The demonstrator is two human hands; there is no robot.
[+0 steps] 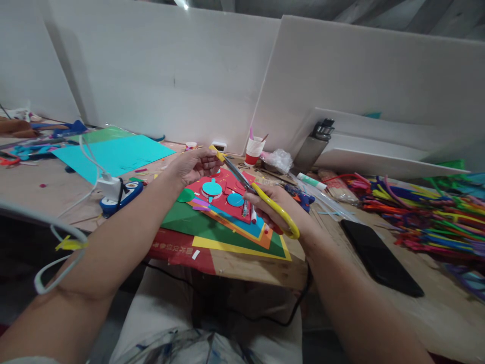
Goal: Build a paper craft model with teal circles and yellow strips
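Observation:
Pinched in my left hand [199,166] is a small piece of yellow paper [216,152]. My right hand [276,206] grips yellow-handled scissors [239,174], their blades pointing up and left so that the tips reach the yellow paper. Whether the blades are parted is hard to make out. Below both hands lies a stack of coloured sheets, with a red sheet [231,210] on top and a green sheet [178,218] under it. On the red sheet rest a light-blue paper disc [211,189] and a darker blue disc [235,199].
Left of the stack are a turquoise sheet [117,154] and a blue power strip [131,194] with a white plug. Behind stand a paper cup [254,150] and a grey bottle [312,149]. A black phone [381,257] and many pipe cleaners [435,217] lie at right.

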